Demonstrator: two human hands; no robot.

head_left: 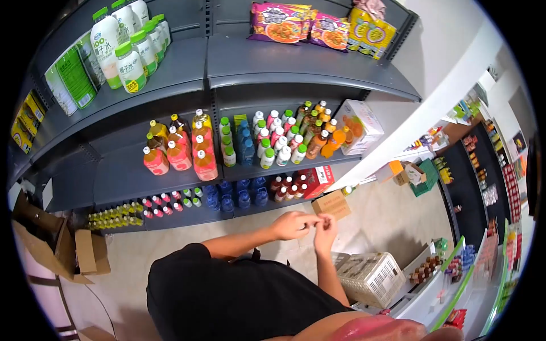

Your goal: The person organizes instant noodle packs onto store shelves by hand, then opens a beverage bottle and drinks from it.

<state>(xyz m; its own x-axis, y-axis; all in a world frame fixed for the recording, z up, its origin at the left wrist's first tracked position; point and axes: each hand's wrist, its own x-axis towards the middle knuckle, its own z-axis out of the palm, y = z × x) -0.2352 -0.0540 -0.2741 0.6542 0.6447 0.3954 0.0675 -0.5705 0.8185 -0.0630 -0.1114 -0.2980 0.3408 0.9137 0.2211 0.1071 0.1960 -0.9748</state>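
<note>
Touching fingertips: left hand meets right hand; steady wrists help.
Grip: both curled, cannot tell what's pinched.
Shelf: bottles upright beyond.

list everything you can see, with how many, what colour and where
shelving: one unit, dark grey, ahead
capped bottles: several, white-green, top left
yellow packs: several, far left
noodle packets: at least two, purple, top right
drink bottles: many, mixed colours, lower shelves
red box: one, lower shelf right
brown box: one, floor beyond hands
open cartons: several, brown, floor left
crate: one, off-white, right
far shelves: several, dark, stocked, right
shirt: one, black, worn
left hand, right hand: two, bare, fingers close together, centre
</note>
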